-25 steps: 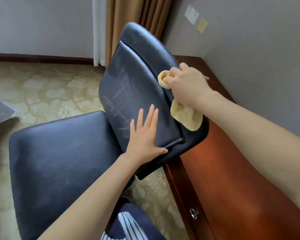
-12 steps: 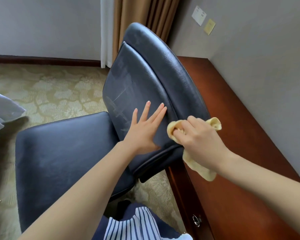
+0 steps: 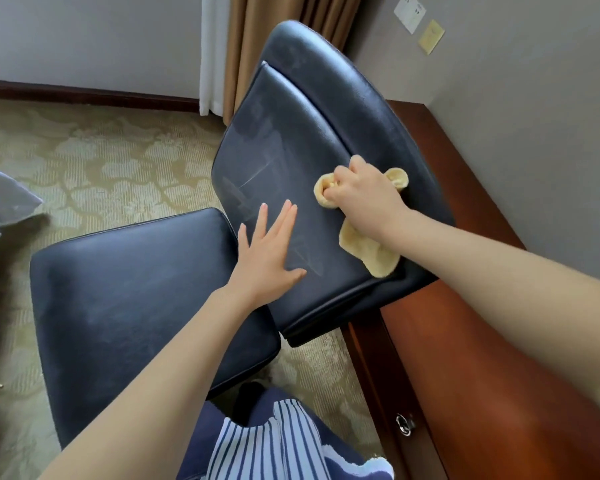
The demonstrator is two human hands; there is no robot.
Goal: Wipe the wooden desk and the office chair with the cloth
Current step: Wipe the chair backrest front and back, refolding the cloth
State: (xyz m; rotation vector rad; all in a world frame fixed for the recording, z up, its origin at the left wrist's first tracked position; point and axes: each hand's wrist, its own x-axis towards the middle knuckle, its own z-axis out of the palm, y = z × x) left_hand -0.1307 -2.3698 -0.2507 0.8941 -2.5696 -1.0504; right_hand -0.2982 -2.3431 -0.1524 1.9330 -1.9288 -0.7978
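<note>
The yellow cloth (image 3: 369,252) is held bunched in the right grip (image 3: 364,195), fingers curled round it, and is pressed against the backrest (image 3: 291,133) of the office chair (image 3: 136,289), right of the frame's centre. The left grip (image 3: 267,258) is laid flat on the backrest's lower part, fingers straight, nothing held. The wooden counter (image 3: 499,375) is seen at lower right, just beside the chair.

Our right hand (image 3: 362,194) grips the bunched yellow cloth (image 3: 369,252) against the dark office chair (image 3: 291,133) backrest. At its eight o'clock, our left hand (image 3: 267,251) lies flat on the backrest. The wooden bench (image 3: 465,358) stands at the chair's four o'clock.
</note>
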